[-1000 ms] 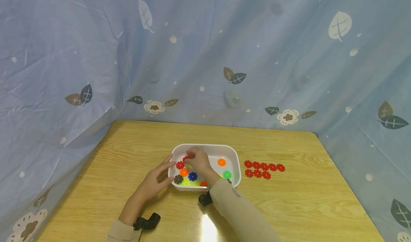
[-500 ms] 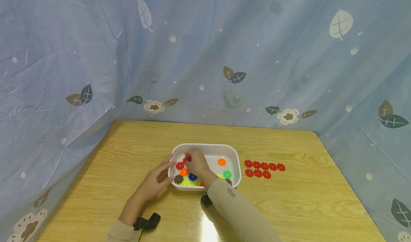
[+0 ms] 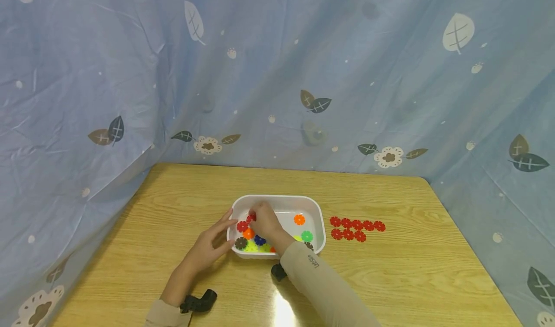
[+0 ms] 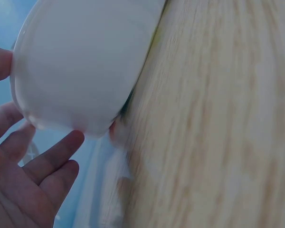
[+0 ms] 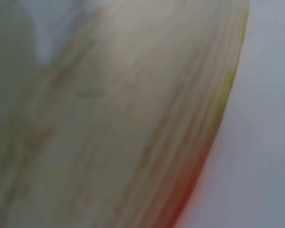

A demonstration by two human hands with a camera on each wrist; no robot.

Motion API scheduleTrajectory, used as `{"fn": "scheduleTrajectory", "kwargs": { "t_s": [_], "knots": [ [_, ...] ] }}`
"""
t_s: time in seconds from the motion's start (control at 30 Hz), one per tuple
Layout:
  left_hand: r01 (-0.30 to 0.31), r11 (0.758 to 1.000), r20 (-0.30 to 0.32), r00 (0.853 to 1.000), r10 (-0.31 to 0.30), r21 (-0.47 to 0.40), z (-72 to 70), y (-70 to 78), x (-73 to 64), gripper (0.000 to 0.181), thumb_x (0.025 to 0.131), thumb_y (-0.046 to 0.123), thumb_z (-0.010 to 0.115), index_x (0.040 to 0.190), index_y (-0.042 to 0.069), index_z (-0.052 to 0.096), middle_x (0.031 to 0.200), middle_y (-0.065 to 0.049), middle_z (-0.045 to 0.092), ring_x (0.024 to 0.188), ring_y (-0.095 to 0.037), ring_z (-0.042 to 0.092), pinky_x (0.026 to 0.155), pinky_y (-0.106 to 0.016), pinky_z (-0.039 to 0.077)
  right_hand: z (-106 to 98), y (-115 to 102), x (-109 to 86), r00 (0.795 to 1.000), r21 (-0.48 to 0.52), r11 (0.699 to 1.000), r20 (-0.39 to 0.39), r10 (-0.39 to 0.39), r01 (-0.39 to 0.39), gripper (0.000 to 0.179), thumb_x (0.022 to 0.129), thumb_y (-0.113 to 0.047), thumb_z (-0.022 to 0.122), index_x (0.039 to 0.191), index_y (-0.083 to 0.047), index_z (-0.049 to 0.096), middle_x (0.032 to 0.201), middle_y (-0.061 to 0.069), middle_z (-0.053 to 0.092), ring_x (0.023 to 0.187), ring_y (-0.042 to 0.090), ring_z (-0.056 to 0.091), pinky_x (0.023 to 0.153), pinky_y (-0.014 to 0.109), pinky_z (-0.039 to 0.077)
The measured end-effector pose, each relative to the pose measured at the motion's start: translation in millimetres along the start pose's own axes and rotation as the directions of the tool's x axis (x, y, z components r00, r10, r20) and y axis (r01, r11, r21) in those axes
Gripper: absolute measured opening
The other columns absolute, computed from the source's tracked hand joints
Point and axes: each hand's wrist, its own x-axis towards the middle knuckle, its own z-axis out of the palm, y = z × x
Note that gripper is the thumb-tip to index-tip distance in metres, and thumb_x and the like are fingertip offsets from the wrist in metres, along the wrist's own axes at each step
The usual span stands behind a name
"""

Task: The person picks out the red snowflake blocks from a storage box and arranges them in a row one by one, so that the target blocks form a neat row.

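Note:
A white plastic tray (image 3: 320, 221) holds several notched, flower-shaped plastic discs. My left hand (image 3: 207, 246) is at its left end, fingers spread and nearly straight. In the left wrist view, fingertips of the left hand (image 4: 23, 185) touch the outside of the tray (image 4: 85, 66). My right hand (image 3: 266, 223) reaches inside, its curled fingertips pinching a red disc (image 3: 250, 218). Another red disc (image 3: 242, 226) lies just left of it, above an orange disc (image 3: 248, 233). The right wrist view is blurred and shows only the tray wall (image 5: 261, 142) and wood.
Two rows of red discs (image 3: 357, 225) lie on the wooden table (image 3: 425, 259) right of the tray. Blue, green, brown, yellow and orange discs share the tray. A patterned blue curtain (image 3: 260, 76) surrounds the table's back and sides.
The right hand has shifted slightly left and down in the tray, with its fingertips at the red disc. The neighbouring red disc has moved slightly downward. The left hand stays in place.

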Motion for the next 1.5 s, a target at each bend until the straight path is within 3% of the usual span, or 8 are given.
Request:
{"fn": "scheduleTrajectory", "kwargs": {
  "t_s": [0.3,0.57,0.83,1.2,1.37,1.5],
  "knots": [
    [-0.011,1.0,-0.004,1.0,0.011,-0.008,0.2,-1.9,-0.8,0.045,0.088,0.006,0.064,0.131,-0.002,0.051,0.152,-0.023,0.029,0.135,-0.043,0.031,0.104,-0.008,0.029,0.4,1.7,1.6,1.0,0.028,0.999,0.018,-0.021,0.021,0.018,0.083,-0.009,0.071,0.099,-0.01,0.061,0.093,0.002,0.052,0.083,0.015,0.048,0.083,0.026,0.053],
    [-0.011,1.0,-0.004,1.0,0.011,0.005,-0.7,0.9,0.0,0.045,0.088,0.005,0.064,0.131,-0.002,0.051,0.151,-0.024,0.029,0.135,-0.043,0.031,0.104,-0.008,0.027,-2.0,0.5,2.4,0.999,0.046,0.998,0.002,-0.037,0.037,0.024,0.083,-0.006,0.071,0.104,-0.012,0.063,0.098,0.0,0.061,0.086,0.014,0.052,0.089,0.029,0.054],
    [0.008,1.0,-0.001,1.0,-0.008,0.023,-1.5,3.4,0.2,0.045,0.088,0.005,0.064,0.132,0.002,0.052,0.152,-0.022,0.029,0.136,-0.041,0.031,0.104,-0.008,0.026,-4.1,1.3,2.7,1.0,0.15,0.989,0.0,-0.001,0.001,0.025,0.082,-0.006,0.071,0.106,-0.011,0.064,0.099,0.001,0.064,0.086,0.014,0.056,0.09,0.031,0.055],
    [0.022,1.0,-0.001,1.0,-0.022,0.016,0.6,2.7,0.2,0.045,0.089,0.006,0.063,0.132,-0.002,0.051,0.152,-0.022,0.028,0.137,-0.041,0.03,0.106,-0.013,0.028,-17.1,6.4,-4.5,1.0,0.387,0.922,-0.025,0.0,0.01,0.028,0.084,-0.005,0.068,0.111,-0.011,0.066,0.106,0.005,0.065,0.093,0.017,0.058,0.086,0.03,0.055],
    [0.036,0.998,-0.005,0.999,-0.036,0.06,3.4,-0.5,0.4,0.045,0.089,0.007,0.064,0.132,0.001,0.052,0.152,-0.02,0.03,0.137,-0.038,0.032,0.11,-0.025,0.03,-25.7,5.7,-14.3,0.999,0.467,0.884,-0.054,0.004,0.022,0.032,0.085,-0.003,0.067,0.116,-0.011,0.065,0.109,0.006,0.065,0.094,0.017,0.059,0.087,0.029,0.055],
    [0.033,0.996,-0.021,0.999,-0.032,0.084,8.6,-15.7,0.0,0.046,0.088,0.007,0.064,0.132,0.003,0.052,0.153,-0.016,0.03,0.138,-0.036,0.032,0.11,-0.035,0.031,-34.3,5.2,-24.0,0.998,0.528,0.849,-0.059,-0.002,0.032,0.034,0.087,-0.005,0.065,0.121,-0.01,0.063,0.113,0.007,0.064,0.1,0.02,0.059,0.091,0.032,0.054]
  ]
}}
